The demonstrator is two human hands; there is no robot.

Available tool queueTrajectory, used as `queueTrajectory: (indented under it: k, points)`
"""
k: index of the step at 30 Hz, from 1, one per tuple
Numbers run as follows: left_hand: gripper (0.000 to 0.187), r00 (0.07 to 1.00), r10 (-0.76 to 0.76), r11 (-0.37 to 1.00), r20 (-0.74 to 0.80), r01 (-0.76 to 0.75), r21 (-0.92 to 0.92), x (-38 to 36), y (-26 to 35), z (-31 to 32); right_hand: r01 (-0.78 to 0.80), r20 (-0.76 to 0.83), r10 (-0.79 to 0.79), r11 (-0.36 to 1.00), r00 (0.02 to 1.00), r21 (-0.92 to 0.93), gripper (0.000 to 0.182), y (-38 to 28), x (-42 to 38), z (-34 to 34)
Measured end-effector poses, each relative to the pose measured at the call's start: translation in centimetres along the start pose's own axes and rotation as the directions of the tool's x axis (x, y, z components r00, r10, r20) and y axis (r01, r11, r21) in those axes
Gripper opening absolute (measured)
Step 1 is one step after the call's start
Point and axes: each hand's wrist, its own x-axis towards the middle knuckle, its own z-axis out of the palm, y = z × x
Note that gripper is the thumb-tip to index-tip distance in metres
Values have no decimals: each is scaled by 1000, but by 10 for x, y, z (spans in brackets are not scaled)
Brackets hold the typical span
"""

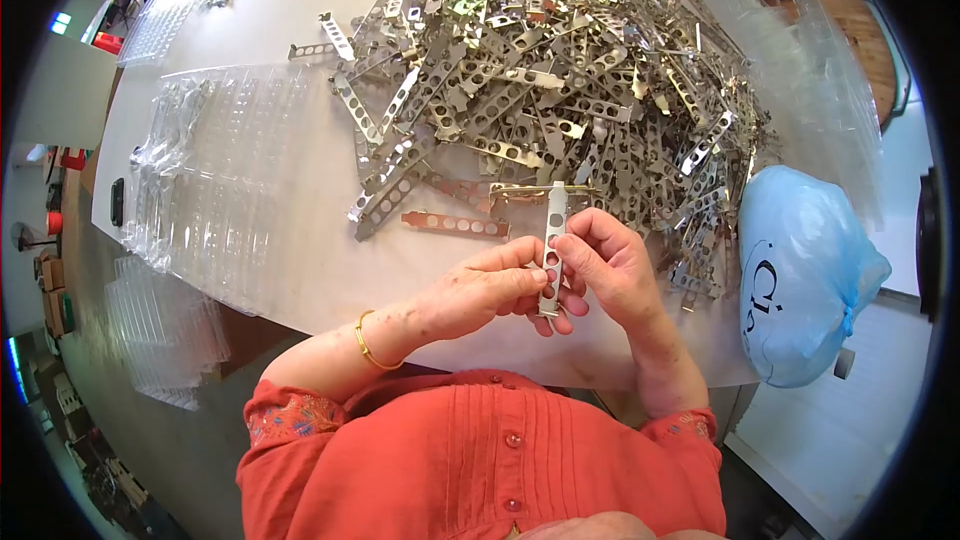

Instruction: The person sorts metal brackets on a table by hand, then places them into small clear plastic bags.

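Note:
A slim metal bracket [555, 202] with a row of round holes is held upright in front of my chest, over the near edge of the table. My left hand [505, 280] grips its lower part between thumb and fingers. From the other side, my right hand [612, 262] pinches the same bracket near its middle; some fingertips are hidden behind it. Just beyond my hands lies a large heap of similar metal brackets [520, 70]. One loose reddish-looking bracket [455, 225] rests flat on the table, left of the held one.
Clear plastic trays [225, 160] are stacked on the table at left, with more trays [160, 330] lower down beside the edge. A tied blue plastic bag [805, 270] with black lettering sits at right. A small black object [117, 202] lies near the left edge.

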Motion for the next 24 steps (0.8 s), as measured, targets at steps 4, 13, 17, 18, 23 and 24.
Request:
queueTrajectory:
  k: [4, 13, 17, 18, 23, 24]
  points:
    - [30, 998, -43, 992, 34, 47, -120, 0, 2, 1, 7, -20, -7, 1000, 1000, -1, 13, 2, -1, 0]
    - [31, 995, -43, 971, 88, 62, -233, 5, -4, -2, 10, -25, -9, 999, 1000, 44, 15, 3, -5, -3]
    - [31, 994, -49, 962, 102, 74, -263, 5, -4, -1, 20, -17, -20, 998, 1000, 57, 16, 4, -6, -3]
    - [32, 994, -53, 961, 100, 78, -267, 4, -3, 0, 23, -7, -22, 998, 1000, 59, 16, 3, -6, -3]
    - [33, 992, -58, 952, 113, 89, -292, 4, -5, -1, 22, -16, -21, 998, 1000, 57, 15, 3, -8, -2]
    - [33, 991, -50, 946, 121, 86, -313, 5, -6, -2, 21, -17, -20, 998, 1000, 57, 15, 3, -8, -2]
